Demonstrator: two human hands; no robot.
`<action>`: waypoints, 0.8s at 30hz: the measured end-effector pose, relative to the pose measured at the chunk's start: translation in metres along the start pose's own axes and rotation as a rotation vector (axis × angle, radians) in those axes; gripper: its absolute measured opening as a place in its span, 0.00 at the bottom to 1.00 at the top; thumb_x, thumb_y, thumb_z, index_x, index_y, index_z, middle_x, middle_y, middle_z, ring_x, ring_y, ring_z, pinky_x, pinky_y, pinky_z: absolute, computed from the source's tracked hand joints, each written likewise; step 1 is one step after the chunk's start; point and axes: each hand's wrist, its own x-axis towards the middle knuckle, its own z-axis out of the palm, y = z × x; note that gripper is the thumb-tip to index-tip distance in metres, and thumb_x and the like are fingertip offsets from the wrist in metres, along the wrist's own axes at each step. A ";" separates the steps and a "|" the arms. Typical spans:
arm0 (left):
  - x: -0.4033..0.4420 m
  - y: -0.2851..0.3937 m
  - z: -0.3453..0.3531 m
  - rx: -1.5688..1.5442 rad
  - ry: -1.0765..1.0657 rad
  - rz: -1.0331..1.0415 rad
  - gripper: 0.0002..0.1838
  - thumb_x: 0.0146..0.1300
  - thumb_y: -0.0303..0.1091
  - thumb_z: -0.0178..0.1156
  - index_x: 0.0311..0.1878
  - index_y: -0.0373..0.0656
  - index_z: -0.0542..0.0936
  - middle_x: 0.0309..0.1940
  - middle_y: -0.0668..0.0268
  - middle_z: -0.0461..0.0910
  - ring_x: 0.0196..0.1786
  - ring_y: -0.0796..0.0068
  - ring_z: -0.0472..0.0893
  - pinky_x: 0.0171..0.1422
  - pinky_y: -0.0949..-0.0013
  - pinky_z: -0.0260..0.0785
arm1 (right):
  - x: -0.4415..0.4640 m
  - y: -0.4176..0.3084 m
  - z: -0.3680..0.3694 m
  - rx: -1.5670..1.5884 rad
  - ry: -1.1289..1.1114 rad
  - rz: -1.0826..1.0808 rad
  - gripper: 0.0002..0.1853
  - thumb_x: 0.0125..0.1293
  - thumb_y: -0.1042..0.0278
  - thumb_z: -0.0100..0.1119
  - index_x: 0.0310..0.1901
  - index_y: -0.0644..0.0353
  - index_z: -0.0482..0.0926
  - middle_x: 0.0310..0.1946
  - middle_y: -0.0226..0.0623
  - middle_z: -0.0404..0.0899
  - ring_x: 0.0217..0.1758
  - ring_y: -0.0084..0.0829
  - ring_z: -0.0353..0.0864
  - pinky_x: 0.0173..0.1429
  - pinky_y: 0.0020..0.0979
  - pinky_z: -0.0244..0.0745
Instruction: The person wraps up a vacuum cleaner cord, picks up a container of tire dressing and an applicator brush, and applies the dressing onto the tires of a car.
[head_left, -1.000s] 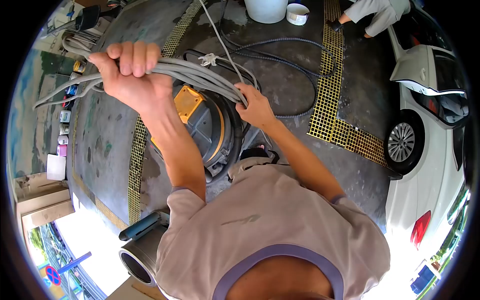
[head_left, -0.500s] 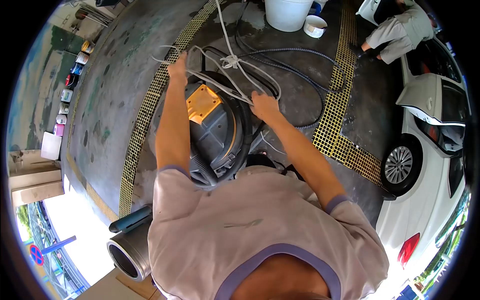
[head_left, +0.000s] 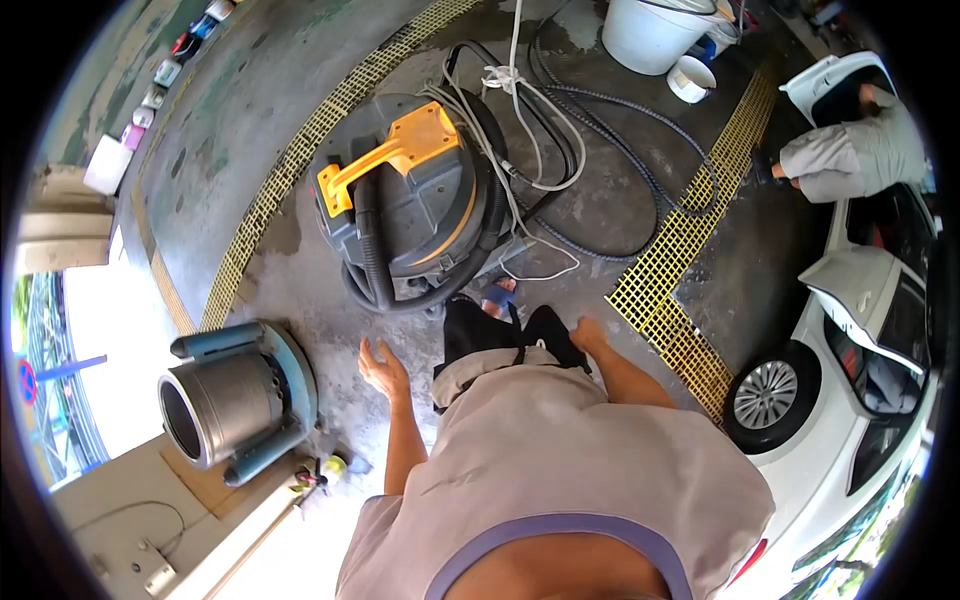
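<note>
My left hand (head_left: pixel 384 370) is low at the left of my body, its fingers apart and nothing in it. At my right hip is my right hand (head_left: pixel 588 333), partly turned away, its fingers hard to make out. In front of my feet stands a black vacuum cleaner (head_left: pixel 437 205) with a yellow handle (head_left: pixel 400 150) and a black hose (head_left: pixel 372 250) around it. The grey cable (head_left: pixel 540 150) hangs in loops beside and over the machine's right edge, with a knotted white tie (head_left: pixel 503 78) on it. Neither hand touches the cable.
A dark ribbed hose (head_left: pixel 655 180) loops on the floor beside a yellow grating (head_left: pixel 690 250). A white bucket (head_left: pixel 650 38) and small tub (head_left: pixel 691 80) stand beyond. A person (head_left: pixel 860 150) bends by a white car (head_left: pixel 830 400). A metal cylinder (head_left: pixel 225 405) is at left.
Both hands have let go of the grey cable and come down towards my body. The cable now lies by the vacuum cleaner. The view has shifted, showing more of the machine.
</note>
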 end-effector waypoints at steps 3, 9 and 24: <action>-0.120 -0.066 -0.046 -0.260 -0.309 -1.200 0.28 0.68 0.47 0.66 0.64 0.38 0.82 0.62 0.45 0.84 0.63 0.52 0.84 0.67 0.54 0.76 | 0.015 0.128 0.098 0.216 -0.432 0.276 0.10 0.66 0.71 0.59 0.27 0.65 0.81 0.22 0.48 0.80 0.16 0.42 0.76 0.19 0.45 0.66; -0.326 -0.129 -0.096 0.118 -0.782 -1.247 0.29 0.64 0.53 0.68 0.58 0.38 0.85 0.59 0.43 0.85 0.63 0.46 0.84 0.64 0.49 0.77 | -0.042 0.158 0.065 0.589 -0.286 0.288 0.08 0.72 0.67 0.57 0.35 0.60 0.79 0.24 0.38 0.78 0.20 0.32 0.76 0.23 0.34 0.65; -0.348 -0.258 -0.175 -0.406 0.048 -1.286 0.28 0.68 0.58 0.61 0.51 0.42 0.91 0.46 0.46 0.90 0.53 0.49 0.89 0.61 0.53 0.79 | -0.019 -0.092 0.093 -0.122 -0.280 -0.353 0.12 0.70 0.60 0.61 0.44 0.59 0.88 0.34 0.39 0.89 0.36 0.37 0.89 0.43 0.39 0.82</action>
